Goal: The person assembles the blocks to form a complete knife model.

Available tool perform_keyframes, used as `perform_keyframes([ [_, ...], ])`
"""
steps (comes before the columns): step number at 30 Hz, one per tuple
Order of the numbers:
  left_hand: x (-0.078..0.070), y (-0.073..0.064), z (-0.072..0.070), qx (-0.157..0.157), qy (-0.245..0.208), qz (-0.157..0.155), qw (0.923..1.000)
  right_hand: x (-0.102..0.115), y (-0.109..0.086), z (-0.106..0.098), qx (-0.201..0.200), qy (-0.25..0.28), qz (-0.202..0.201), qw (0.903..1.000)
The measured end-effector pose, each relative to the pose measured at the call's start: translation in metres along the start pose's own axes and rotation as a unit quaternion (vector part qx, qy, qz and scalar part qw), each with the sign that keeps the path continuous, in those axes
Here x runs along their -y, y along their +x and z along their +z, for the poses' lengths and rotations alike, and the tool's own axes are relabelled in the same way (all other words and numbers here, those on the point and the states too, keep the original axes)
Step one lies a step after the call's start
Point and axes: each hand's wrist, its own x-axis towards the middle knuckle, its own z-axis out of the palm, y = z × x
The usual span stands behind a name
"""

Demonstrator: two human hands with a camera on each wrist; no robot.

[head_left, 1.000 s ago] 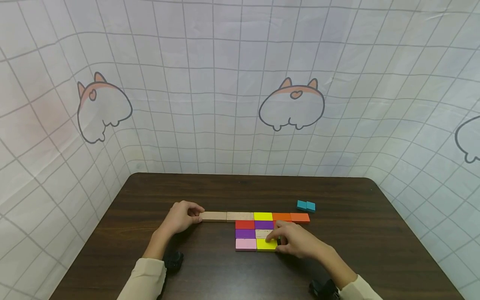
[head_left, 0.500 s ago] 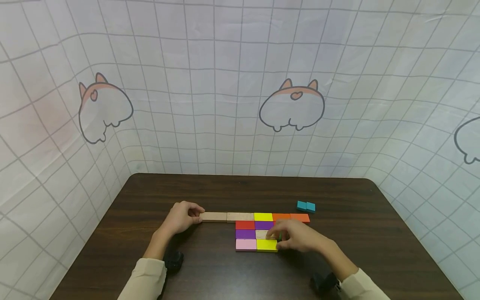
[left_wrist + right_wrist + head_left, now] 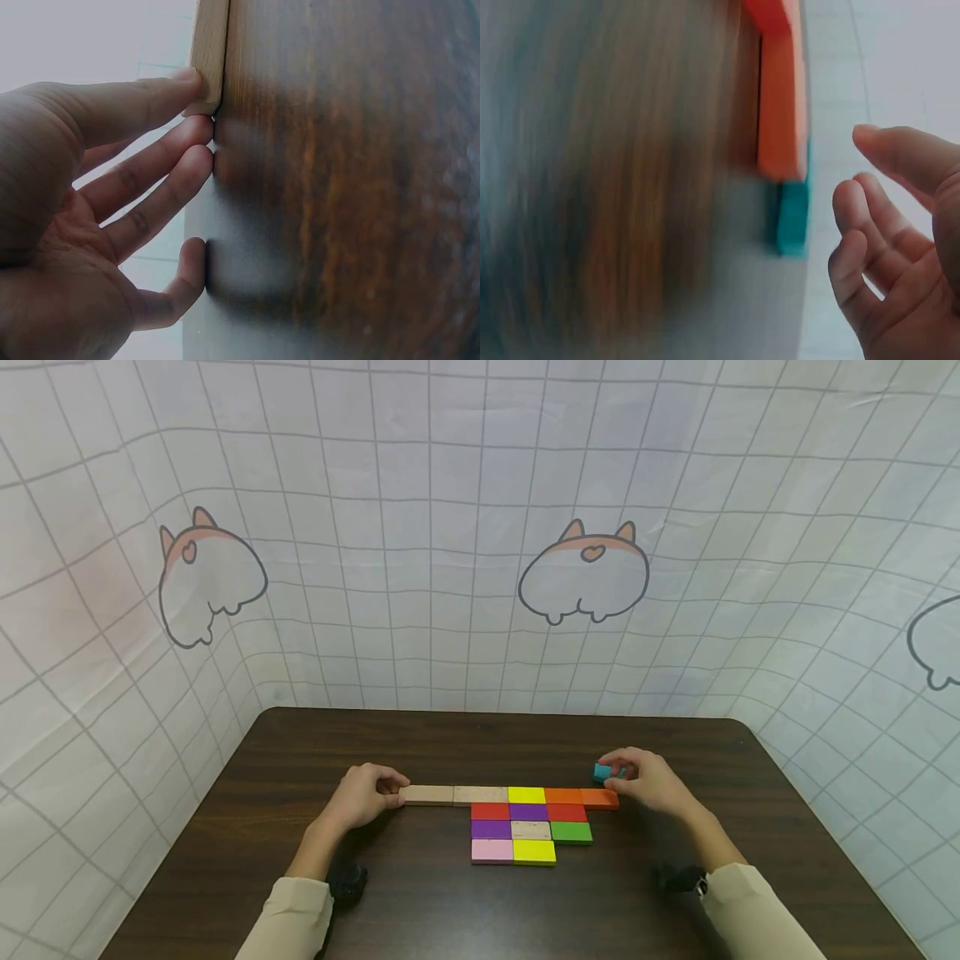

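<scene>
My left hand (image 3: 365, 795) is at the left end of a plain wooden domino block (image 3: 427, 795), which the thumb and fingers pinch. In the left wrist view the thumb (image 3: 150, 105) lies on the block's end, with the other fingertips down at the tabletop. My right hand (image 3: 651, 781) hovers over two teal blocks (image 3: 602, 772), partly covering them. The right wrist view shows its fingers (image 3: 851, 259) relaxed and apart from the teal block (image 3: 793, 217), holding nothing. Beside that hand lies an orange block (image 3: 600, 798), the right end of the top row.
Below the top row, flat blocks lie edge to edge: red, purple, plain wood, a green block (image 3: 571, 832), a pink block (image 3: 492, 852) and a yellow block (image 3: 534, 852). The dark wooden table (image 3: 420, 910) meets a grid-patterned cloth (image 3: 420, 568) behind.
My right hand has let go of the green block at the right of the third row and moved up and right to the teal blocks. My left hand has stayed put.
</scene>
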Motion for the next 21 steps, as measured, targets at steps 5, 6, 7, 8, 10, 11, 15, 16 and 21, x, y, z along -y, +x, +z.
perform_keyframes([
  [5, 0.001, 0.000, 0.000, -0.001, -0.002, -0.001, 1.0000, -0.025, -0.002, -0.008, -0.013, 0.001, 0.039, 0.9992],
  [6, 0.001, 0.000, 0.000, -0.001, -0.002, 0.000, 1.0000, -0.028, -0.002, -0.010, -0.010, -0.003, 0.043, 0.9990],
  [7, 0.001, 0.000, 0.000, -0.001, -0.002, 0.001, 1.0000, -0.032, -0.003, -0.010, -0.007, -0.005, 0.048, 0.9988],
  [8, 0.001, 0.000, 0.000, -0.001, -0.002, 0.002, 1.0000, -0.034, -0.003, -0.011, -0.003, -0.006, 0.052, 0.9986],
  [10, 0.001, 0.000, 0.000, -0.002, -0.001, 0.004, 1.0000, -0.039, -0.003, -0.012, 0.002, -0.002, 0.066, 0.9978],
  [11, 0.001, 0.000, 0.000, -0.002, -0.001, 0.005, 1.0000, -0.041, -0.003, -0.012, 0.007, 0.002, 0.069, 0.9976],
  [15, 0.001, 0.000, 0.000, -0.003, 0.001, 0.004, 1.0000, -0.046, -0.001, -0.014, 0.022, 0.028, 0.074, 0.9966],
  [16, 0.000, 0.000, 0.000, -0.003, 0.001, 0.003, 1.0000, -0.047, 0.000, -0.014, 0.027, 0.031, 0.071, 0.9966],
  [21, -0.001, 0.000, 0.000, -0.002, 0.001, 0.004, 1.0000, -0.050, 0.004, -0.015, 0.037, 0.030, 0.071, 0.9963],
])
